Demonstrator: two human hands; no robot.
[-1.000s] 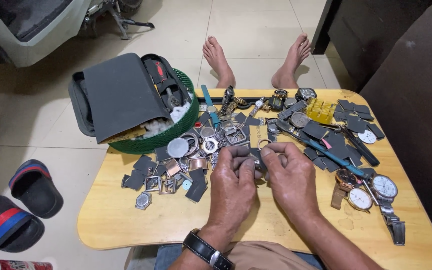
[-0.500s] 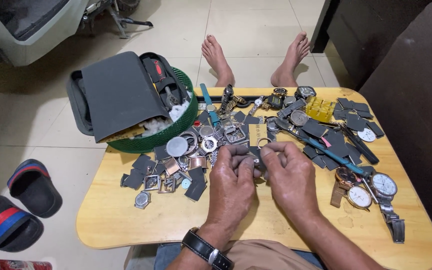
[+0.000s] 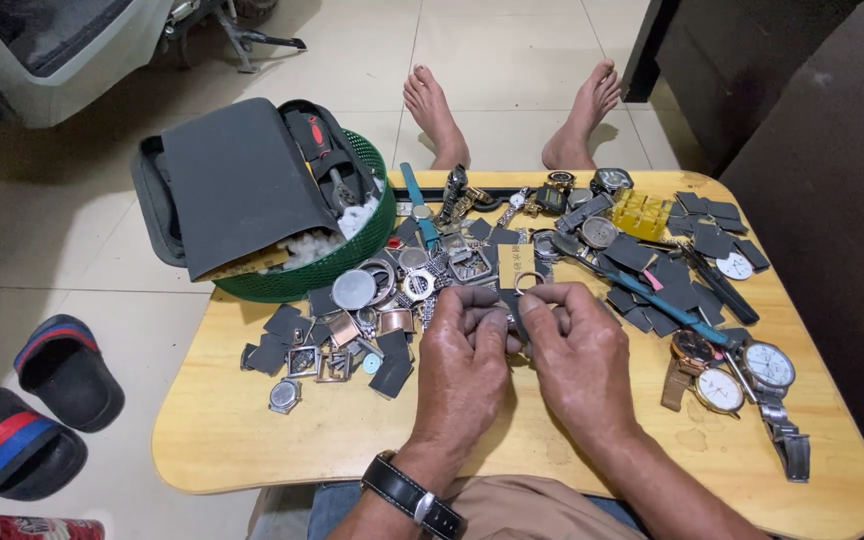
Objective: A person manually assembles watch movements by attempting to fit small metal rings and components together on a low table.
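Crosswise, small watch part between hands

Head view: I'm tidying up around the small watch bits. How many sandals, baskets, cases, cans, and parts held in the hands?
Sandals: 2
Green basket: 1
Grey case: 1
Red can: 1
Dark part pinched between left hand and right hand: 1
Total: 6

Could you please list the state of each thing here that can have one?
left hand: fingers pinched on a small metal part
right hand: fingers pinched on the same part
small metal part: held above the table
green basket: upright, filled
dark case: unzipped, lying in the basket
wristwatch: strapped on the left wrist
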